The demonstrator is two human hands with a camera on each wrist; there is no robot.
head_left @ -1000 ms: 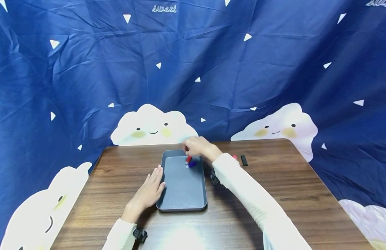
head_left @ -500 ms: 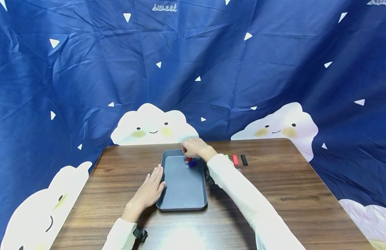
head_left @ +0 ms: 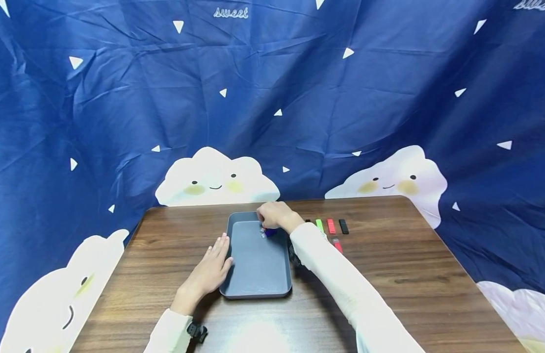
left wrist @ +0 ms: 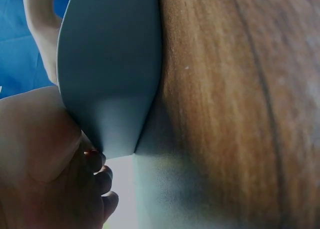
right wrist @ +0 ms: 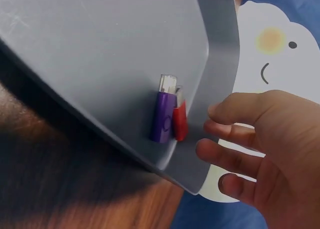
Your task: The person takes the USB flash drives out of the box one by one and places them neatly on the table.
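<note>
A shallow grey tray (head_left: 256, 269) lies on the table. My left hand (head_left: 209, 270) rests against its left side with straight fingers; in the left wrist view the tray's outer wall (left wrist: 112, 59) rises beside that hand. In the right wrist view a purple USB stick (right wrist: 163, 116) and a red USB stick (right wrist: 180, 121) lie side by side in a far corner of the tray, metal plugs pointing the same way. My right hand (right wrist: 275, 144) is just beside them, fingers loosely bent with nothing between them. From the head view, the right hand (head_left: 275, 214) covers most of the red stick.
Right of the tray, on the wooden table (head_left: 387, 274), lie a green stick (head_left: 319, 225), a red stick (head_left: 331, 226), a black stick (head_left: 343, 226) and a nearer red USB stick (head_left: 337, 245). Behind the table hangs a blue curtain (head_left: 254, 122) with clouds.
My right hand has come slightly lower, over the red USB stick, and its forearm has swung left, uncovering more sticks on the table. My left hand stays at the tray.
</note>
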